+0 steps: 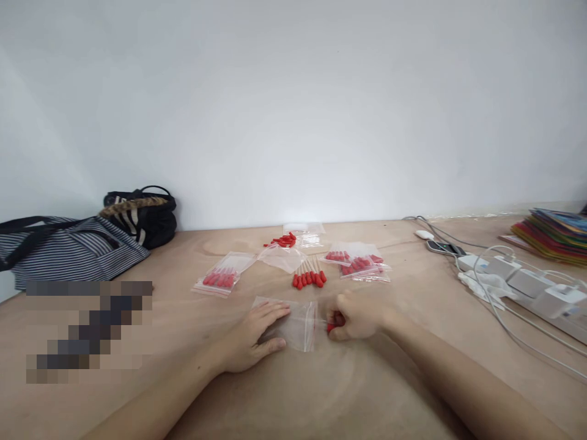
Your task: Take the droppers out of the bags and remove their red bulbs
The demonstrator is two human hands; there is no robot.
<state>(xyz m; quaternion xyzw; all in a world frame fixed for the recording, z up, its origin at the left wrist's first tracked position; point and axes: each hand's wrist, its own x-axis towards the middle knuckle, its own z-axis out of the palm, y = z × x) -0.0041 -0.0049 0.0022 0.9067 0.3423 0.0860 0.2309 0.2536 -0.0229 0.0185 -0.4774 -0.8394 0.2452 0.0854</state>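
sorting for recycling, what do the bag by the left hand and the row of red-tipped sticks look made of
Bag: likely thin, glossy plastic; the table shows through. Sticks: plain tan shafts, possibly wood; opaque red tips, dull, maybe plastic or rubber.

The left hand [257, 336] lies palm down, thumb spread wide; the right hand [355, 315] curls inward, pinching
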